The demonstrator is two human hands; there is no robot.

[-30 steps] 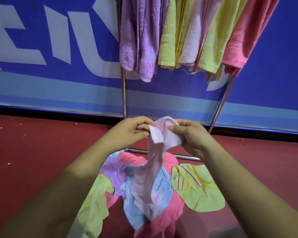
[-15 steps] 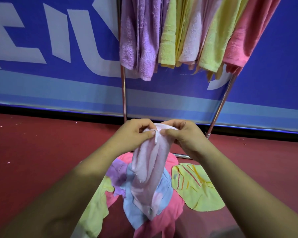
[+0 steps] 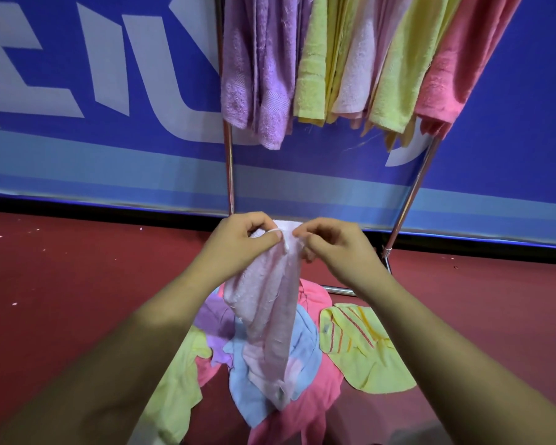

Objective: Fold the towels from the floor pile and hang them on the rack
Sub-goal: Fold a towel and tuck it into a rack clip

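Note:
A pale pink towel (image 3: 267,313) hangs bunched in front of me, its lower end reaching down over the floor pile (image 3: 305,358) of blue, pink, purple and yellow towels. My left hand (image 3: 241,242) pinches the towel's top edge, and my right hand (image 3: 331,248) pinches the same edge right beside it, fingertips almost touching. Behind the hands stands the metal rack (image 3: 228,168), with purple, yellow, pale pink and coral towels (image 3: 350,59) draped over its top.
A yellow towel with red stripes (image 3: 360,345) lies flat on the red floor (image 3: 77,284) to the right of the pile. The rack's slanted right leg (image 3: 411,194) and low crossbar (image 3: 341,290) stand before a blue banner wall (image 3: 109,91).
My hands have come together on the pink towel's top edge and risen slightly. The towel, spread between them before, now hangs gathered into a narrow bunch.

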